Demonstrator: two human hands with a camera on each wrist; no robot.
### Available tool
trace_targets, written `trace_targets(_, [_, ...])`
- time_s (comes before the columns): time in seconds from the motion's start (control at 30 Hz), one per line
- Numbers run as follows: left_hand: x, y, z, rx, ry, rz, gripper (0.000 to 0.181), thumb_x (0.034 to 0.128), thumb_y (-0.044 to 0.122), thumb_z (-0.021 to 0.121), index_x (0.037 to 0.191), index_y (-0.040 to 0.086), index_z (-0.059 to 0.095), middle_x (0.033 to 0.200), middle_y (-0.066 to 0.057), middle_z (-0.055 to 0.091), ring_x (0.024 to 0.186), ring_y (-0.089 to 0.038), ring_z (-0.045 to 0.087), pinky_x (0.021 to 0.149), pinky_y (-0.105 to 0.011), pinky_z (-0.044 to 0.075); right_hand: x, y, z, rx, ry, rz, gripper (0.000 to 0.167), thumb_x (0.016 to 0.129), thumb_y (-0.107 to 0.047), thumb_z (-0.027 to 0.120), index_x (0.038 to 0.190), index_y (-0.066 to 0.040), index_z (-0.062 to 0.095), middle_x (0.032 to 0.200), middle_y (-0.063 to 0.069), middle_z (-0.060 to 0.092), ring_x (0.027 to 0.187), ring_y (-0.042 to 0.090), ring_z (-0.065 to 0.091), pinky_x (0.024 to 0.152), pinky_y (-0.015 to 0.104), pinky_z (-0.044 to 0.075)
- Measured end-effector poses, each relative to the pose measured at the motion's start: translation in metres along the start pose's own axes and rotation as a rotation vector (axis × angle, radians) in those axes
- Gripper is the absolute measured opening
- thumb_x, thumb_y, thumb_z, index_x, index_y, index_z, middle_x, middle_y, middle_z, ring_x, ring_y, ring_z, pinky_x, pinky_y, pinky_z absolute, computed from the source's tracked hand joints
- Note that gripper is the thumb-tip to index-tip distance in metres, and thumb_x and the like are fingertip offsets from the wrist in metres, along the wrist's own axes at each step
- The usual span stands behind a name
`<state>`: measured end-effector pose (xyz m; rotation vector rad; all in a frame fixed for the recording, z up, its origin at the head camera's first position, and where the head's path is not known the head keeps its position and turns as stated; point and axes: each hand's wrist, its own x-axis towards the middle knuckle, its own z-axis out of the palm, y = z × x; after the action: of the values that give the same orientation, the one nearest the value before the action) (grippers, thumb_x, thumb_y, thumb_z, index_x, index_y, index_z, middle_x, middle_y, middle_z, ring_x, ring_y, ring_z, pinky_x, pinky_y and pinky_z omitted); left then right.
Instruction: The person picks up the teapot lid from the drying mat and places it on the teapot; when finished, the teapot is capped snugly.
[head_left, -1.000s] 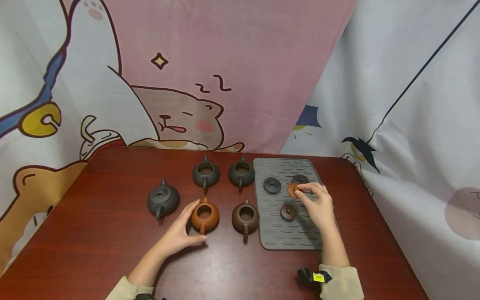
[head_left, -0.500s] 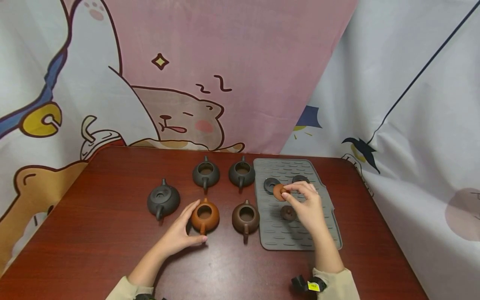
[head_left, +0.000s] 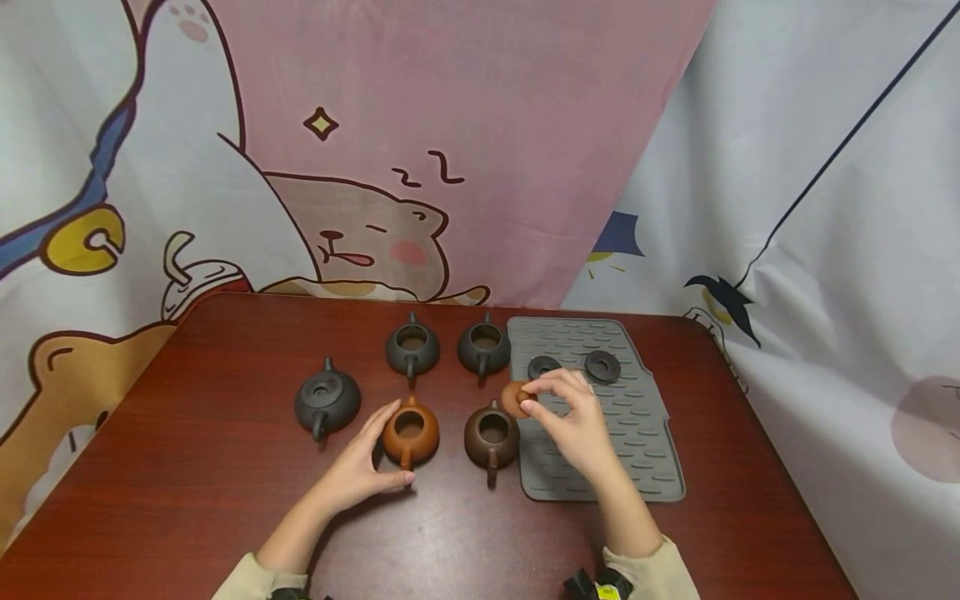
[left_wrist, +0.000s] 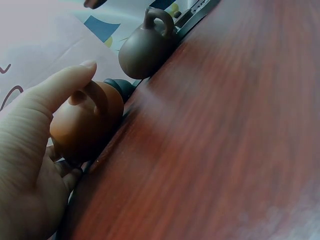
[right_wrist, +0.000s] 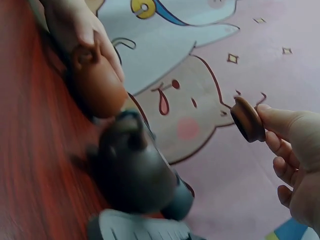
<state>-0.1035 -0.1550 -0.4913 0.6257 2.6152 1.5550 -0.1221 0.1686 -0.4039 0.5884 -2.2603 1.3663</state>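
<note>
In the head view my left hand (head_left: 360,471) holds an open orange-brown clay teapot (head_left: 427,435), fingers along its far left side and thumb by the handle. The left wrist view shows the thumb (left_wrist: 70,82) over the teapot's handle (left_wrist: 97,97). My right hand (head_left: 576,427) pinches the knob of an orange-brown lid (head_left: 513,400), held in the air above the mat's left edge, near the dark brown teapot (head_left: 476,440). That teapot is uncovered. From the right wrist, the lid (right_wrist: 247,120) appears tilted on its side between thumb and fingers.
On the grey ridged mat (head_left: 637,450) lie two dark lids, a left one (head_left: 543,367) and a right one (head_left: 602,367). Two uncovered dark teapots, a left one (head_left: 397,354) and a right one (head_left: 470,354), stand behind. A lidded dark teapot (head_left: 327,402) sits at left.
My right hand has carried the orange-brown lid leftward across the mat to its left edge. The dark brown lid on the mat is now hidden behind that hand. My left hand stays put.
</note>
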Motion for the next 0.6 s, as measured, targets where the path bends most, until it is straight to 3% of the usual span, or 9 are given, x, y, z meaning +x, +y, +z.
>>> trace_targets(0.17, [0.0,-0.001,0.0,-0.002,-0.001,-0.001,0.104,0.0694,0.032,0.087,0.152,0.011,0.027,0.152,-0.016,0.026,0.135,-0.037,0.028,0.101,-0.061,0.026,0.0,-0.007,0.013,0.023,-0.063,-0.01,0.021,0.076,-0.006,0.08,0.093,-0.017,0.073,0.093,-0.008,0.063,0.092,0.017,0.052,0.091,0.039,0.034])
trace_targets(0.2, [0.0,-0.001,0.0,-0.003,-0.002,-0.002,0.104,0.0693,0.032,0.087,0.152,0.011,0.027,0.152,-0.016,0.026,0.135,-0.037,0.028,0.102,-0.061,0.026,0.0,-0.009,0.016,0.026,-0.073,-0.02,0.021,0.077,-0.007,0.08,0.094,-0.017,0.073,0.093,-0.008,0.063,0.091,0.017,0.051,0.086,0.038,0.036])
trace_targets(0.5, [0.0,0.001,0.0,-0.023,0.009,0.002,0.102,0.0688,0.028,0.088,0.151,0.012,0.03,0.151,-0.016,0.028,0.135,-0.036,0.029,0.103,-0.06,0.025,0.007,-0.018,0.044,0.077,-0.147,-0.104,0.019,0.077,-0.01,0.08,0.094,-0.016,0.072,0.092,-0.006,0.063,0.085,0.017,0.049,0.073,0.035,0.04])
trace_targets(0.6, [0.0,0.002,0.0,-0.028,0.011,0.004,0.101,0.0685,0.028,0.088,0.15,0.012,0.03,0.151,-0.016,0.028,0.135,-0.035,0.029,0.103,-0.06,0.025,0.01,-0.02,0.053,0.086,-0.181,-0.107,0.018,0.078,-0.012,0.079,0.094,-0.016,0.072,0.092,-0.008,0.062,0.087,0.014,0.05,0.075,0.034,0.039])
